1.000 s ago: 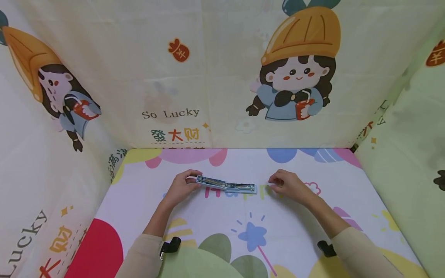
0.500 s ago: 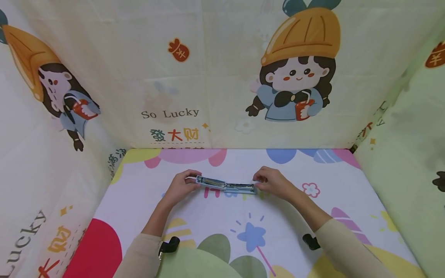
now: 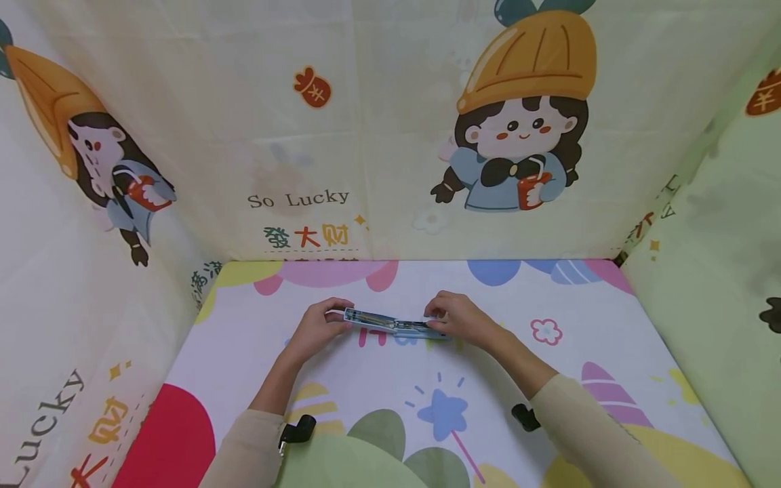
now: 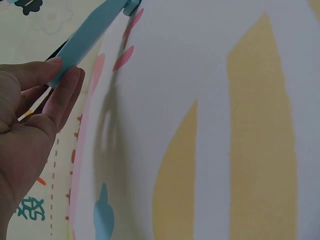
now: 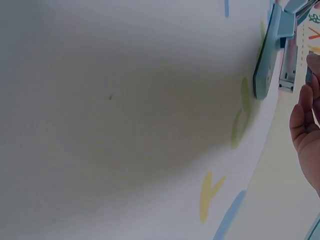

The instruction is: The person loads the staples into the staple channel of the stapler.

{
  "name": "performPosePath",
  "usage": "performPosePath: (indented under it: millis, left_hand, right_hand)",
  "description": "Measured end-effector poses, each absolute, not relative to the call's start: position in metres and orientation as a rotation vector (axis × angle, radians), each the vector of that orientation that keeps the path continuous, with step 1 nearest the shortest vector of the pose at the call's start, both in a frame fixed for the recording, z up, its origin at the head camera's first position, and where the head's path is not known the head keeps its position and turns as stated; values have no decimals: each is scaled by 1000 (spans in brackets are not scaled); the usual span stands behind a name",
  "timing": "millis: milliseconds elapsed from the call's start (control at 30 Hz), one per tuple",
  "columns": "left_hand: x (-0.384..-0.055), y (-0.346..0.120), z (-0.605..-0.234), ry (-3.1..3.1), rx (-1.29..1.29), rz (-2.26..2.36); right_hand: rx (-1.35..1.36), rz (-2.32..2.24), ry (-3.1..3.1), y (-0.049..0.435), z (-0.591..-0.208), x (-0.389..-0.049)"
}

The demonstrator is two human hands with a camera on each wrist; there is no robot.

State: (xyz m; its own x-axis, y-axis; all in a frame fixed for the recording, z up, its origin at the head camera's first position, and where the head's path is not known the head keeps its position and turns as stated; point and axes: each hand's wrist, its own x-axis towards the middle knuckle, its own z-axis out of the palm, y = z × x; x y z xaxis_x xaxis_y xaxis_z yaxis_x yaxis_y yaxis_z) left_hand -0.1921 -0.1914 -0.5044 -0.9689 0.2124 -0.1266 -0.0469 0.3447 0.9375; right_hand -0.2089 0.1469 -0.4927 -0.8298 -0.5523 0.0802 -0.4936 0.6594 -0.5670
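Note:
A light blue stapler (image 3: 370, 320) lies opened out wide, its magazine exposed. My left hand (image 3: 320, 322) pinches the end of its raised cover; in the left wrist view, thumb and fingers close on the blue cover (image 4: 90, 37). The base (image 5: 267, 60) rests low over the tablecloth, with the metal magazine above it in the right wrist view. My right hand (image 3: 462, 318) is over the stapler's right end, fingertips right at the magazine. Between its thumb and fingers it holds a small grey strip of staples (image 5: 308, 75), mostly hidden by the fingers.
The table wears a white cloth (image 3: 366, 386) with colourful prints. A cream printed curtain (image 3: 390, 169) stands behind it and along both sides. Black wrist cameras sit on the left sleeve (image 3: 250, 444) and the right sleeve (image 3: 586, 434).
My right hand has moved left from beside the stapler to over its right end, carrying the small strip. The left hand and the stapler have stayed in place.

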Motion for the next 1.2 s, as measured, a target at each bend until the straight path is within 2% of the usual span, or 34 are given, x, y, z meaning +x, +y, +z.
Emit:
performPosePath:
  millis: [567, 1200]
  left_hand:
    - [-194, -192, -505, 2392, 142, 1662]
    - [-192, -191, -503, 2430, 145, 1620]
  right_hand:
    - [-867, -814, 2772, 123, -497, -209]
    - [-856, -832, 2744, 117, -500, -209]
